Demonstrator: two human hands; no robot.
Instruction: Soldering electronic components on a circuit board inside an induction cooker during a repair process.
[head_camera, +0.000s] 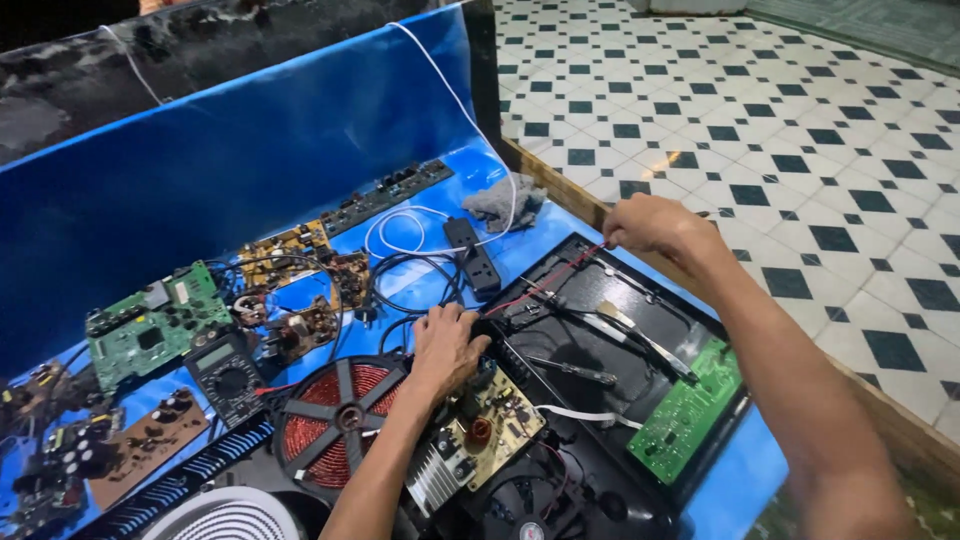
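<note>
Hands: right hand (650, 226) pinches taut red wire (545, 284); left hand (445, 345) presses circuit board (480, 435), fingers flat.

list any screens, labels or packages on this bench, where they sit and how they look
Multimeter: left of the copper coil, dark case with a pale greenish rectangular display and a round dial below it.
Green control board: right side of the open black cooktop case, white printing too small to tell.
No packages or signs show.

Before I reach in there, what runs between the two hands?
In the head view, a taut red wire runs from the left hand to the right hand, over the open black cooker housing.
</note>
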